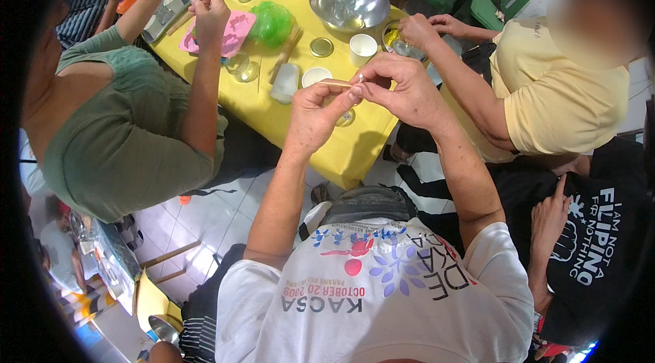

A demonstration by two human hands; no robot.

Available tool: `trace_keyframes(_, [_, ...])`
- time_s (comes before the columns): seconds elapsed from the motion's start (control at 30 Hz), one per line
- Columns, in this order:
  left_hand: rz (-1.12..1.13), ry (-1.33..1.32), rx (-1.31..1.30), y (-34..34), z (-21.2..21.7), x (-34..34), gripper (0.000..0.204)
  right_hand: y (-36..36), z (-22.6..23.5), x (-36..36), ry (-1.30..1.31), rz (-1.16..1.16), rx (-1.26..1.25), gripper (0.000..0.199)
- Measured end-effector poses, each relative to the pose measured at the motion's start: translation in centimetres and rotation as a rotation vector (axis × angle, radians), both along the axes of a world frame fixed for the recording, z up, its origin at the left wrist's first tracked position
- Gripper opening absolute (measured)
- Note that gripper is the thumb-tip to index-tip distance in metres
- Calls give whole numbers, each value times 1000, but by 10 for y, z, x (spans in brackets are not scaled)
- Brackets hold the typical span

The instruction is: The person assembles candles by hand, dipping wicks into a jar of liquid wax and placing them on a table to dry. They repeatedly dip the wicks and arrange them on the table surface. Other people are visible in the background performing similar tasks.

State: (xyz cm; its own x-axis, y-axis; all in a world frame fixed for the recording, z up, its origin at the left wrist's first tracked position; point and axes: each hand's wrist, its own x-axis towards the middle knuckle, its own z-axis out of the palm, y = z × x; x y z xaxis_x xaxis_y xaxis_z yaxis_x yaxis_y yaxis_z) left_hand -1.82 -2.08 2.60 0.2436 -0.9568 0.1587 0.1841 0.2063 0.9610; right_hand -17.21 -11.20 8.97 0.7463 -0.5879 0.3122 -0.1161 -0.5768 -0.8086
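Observation:
Above the near end of the table, my two hands meet at their fingertips. My left hand (315,117) is closed in a pinch on a thin light-brown wooden stick (336,82). My right hand (404,93) pinches at the stick's right end, where a small white piece (361,78) shows between the fingers; its kind is too small to make out. Just behind my left fingers stands a white paper cup (316,74). Partly hidden under my hands is a small clear glass (346,117).
The yellow-covered table (293,134) holds a steel bowl (349,5), a paper cup (363,49), a round lid (321,47), a green plastic bag (271,24), a pink mold (232,30) and glass jars (241,67). People work close on both sides and across.

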Motion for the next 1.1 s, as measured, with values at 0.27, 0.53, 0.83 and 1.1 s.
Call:
trace_keyframes(0.27, [46,-47,-40,-3,0,-5,13,0,6,1,-38,3,112,12])
trace_keyframes(0.53, [117,-90,-130,-10,-2,-11,11,-1,13,0,0,-51,-15,15])
trace_keyframes(0.83, [66,-16,-120,-19,8,-10,13,-6,9,0,-97,-49,134,14])
trace_keyframes(1.1, [21,-35,-103,-26,20,-7,14,-15,13,-9,-88,11,266,13])
